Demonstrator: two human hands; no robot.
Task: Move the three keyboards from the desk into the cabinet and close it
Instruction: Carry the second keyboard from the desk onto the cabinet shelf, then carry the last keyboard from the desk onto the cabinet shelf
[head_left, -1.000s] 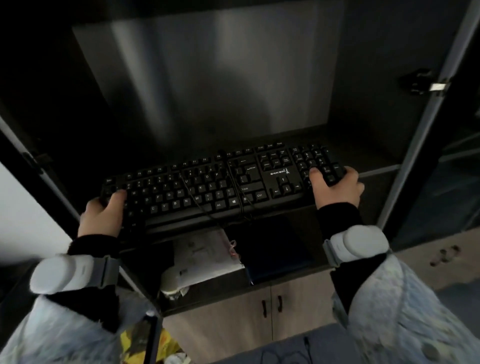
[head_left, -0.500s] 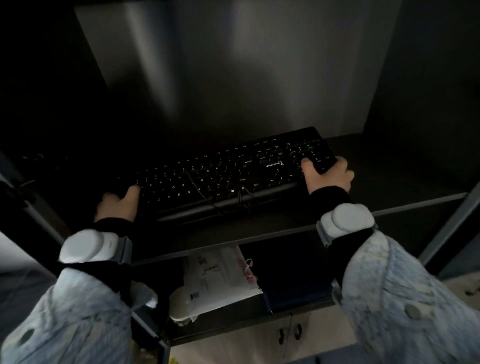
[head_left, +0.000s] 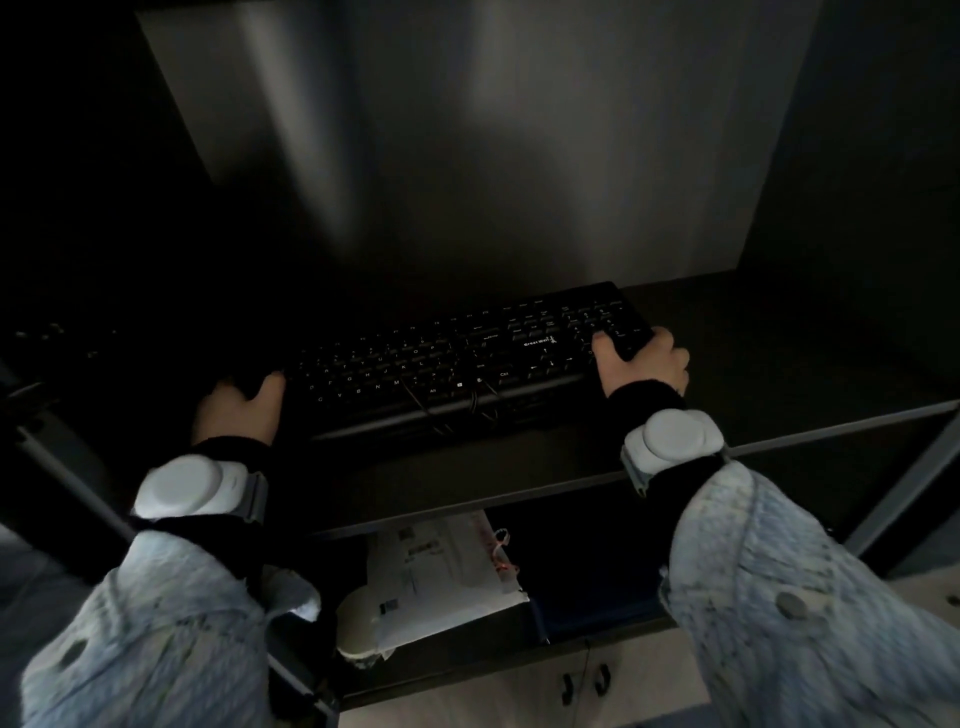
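A black keyboard (head_left: 457, 364) lies inside the dark cabinet on its shelf (head_left: 519, 483), with its cable draped across the keys. My left hand (head_left: 239, 410) grips the keyboard's left end. At the right end, my right hand (head_left: 641, 361) holds the corner by the number pad. A second dark keyboard (head_left: 57, 338) shows faintly at the far left of the same shelf, mostly hidden in shadow.
Below the shelf lies a white packet with printed labels (head_left: 441, 577) beside a dark flat item (head_left: 587, 571). The cabinet's metal frame edge (head_left: 898, 514) runs down at right, another frame bar (head_left: 67, 483) at left. Wooden lower doors with handles (head_left: 584, 686) sit beneath.
The keyboard has gone deeper into the cabinet, and both hands have followed it in. My view has moved closer to the shelf.
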